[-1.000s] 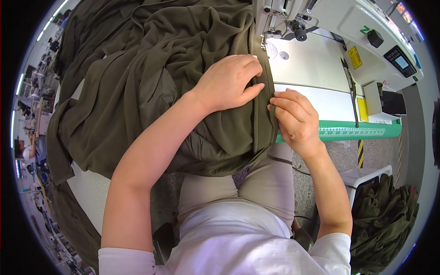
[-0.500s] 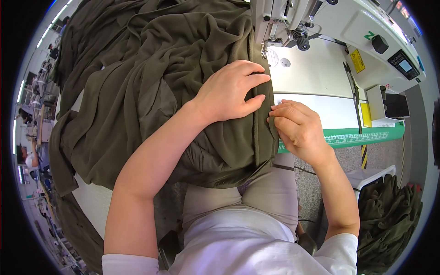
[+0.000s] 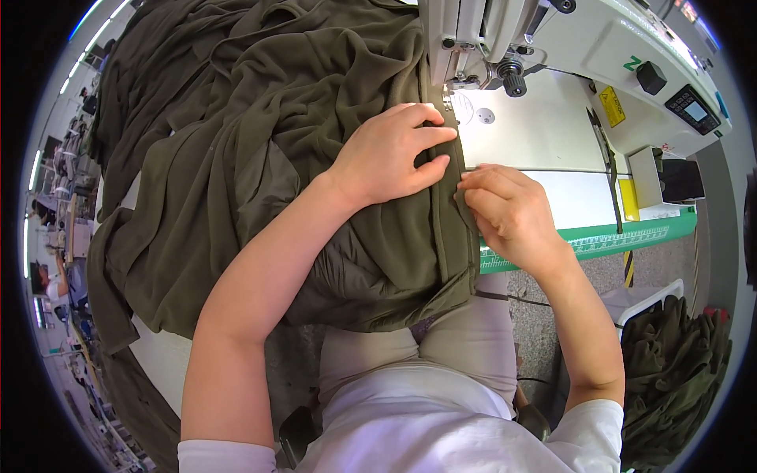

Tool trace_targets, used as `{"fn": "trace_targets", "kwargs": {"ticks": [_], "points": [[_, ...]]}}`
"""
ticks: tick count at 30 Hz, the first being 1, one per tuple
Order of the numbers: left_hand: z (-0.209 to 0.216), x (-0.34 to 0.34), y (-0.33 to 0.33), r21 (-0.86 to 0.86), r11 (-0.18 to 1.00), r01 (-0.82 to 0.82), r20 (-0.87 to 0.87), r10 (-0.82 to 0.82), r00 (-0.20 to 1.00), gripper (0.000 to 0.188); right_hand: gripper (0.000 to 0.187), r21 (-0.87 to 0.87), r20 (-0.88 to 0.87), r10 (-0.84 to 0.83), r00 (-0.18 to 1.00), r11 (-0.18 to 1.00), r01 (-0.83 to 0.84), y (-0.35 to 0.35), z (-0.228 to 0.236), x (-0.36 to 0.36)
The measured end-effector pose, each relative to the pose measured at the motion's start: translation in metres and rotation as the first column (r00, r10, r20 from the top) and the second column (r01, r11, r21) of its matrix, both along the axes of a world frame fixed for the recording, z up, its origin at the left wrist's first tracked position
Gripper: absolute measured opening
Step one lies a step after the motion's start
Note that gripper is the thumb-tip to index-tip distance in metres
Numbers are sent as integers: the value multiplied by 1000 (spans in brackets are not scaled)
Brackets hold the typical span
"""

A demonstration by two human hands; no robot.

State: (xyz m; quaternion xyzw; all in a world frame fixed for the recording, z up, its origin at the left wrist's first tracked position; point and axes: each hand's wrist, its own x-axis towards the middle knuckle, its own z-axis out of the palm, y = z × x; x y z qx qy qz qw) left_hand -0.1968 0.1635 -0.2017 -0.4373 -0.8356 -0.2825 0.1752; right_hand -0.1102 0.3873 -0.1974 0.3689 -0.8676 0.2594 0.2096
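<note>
A large dark olive garment lies in loose folds over the left of the sewing table, its front part hanging over my lap. Its long seamed edge runs up to the presser foot of a white sewing machine. My left hand rests on the cloth just below the foot, fingers spread, thumb apart from the index finger. Closer to me, my right hand is closed, pinching the garment's edge between thumb and fingers. The needle itself is hard to make out.
A green ruler strip borders the table's front edge. At the right stand a small white box and a dark strip of cloth. More olive cloth is heaped on a white-framed stand below right. Other workstations blur at far left.
The view has shifted slightly. Both hands and the garment's edge have come a little closer to the presser foot, with the right hand still pinching the edge.
</note>
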Motion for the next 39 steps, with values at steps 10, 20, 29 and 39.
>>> {"fn": "trace_targets", "kwargs": {"ticks": [10, 20, 29, 39], "points": [[3, -15, -1, -19, 1000, 6, -25, -7, 1000, 25, 28, 25, -26, -71, 997, 997, 72, -2, 6, 9], [32, 24, 15, -256, 931, 259, -22, -273, 962, 17, 31, -80, -56, -16, 998, 997, 11, 6, -9, 21], [57, 133, 18, 3, 788, 616, 364, -575, 733, 11, 24, -85, -111, -30, 993, 996, 21, 2, -5, 21], [22, 40, 5, 64, 998, 1, -154, 9, 988, 25, 25, -58, -115, 37, 993, 997, -44, 4, -5, 17]]}}
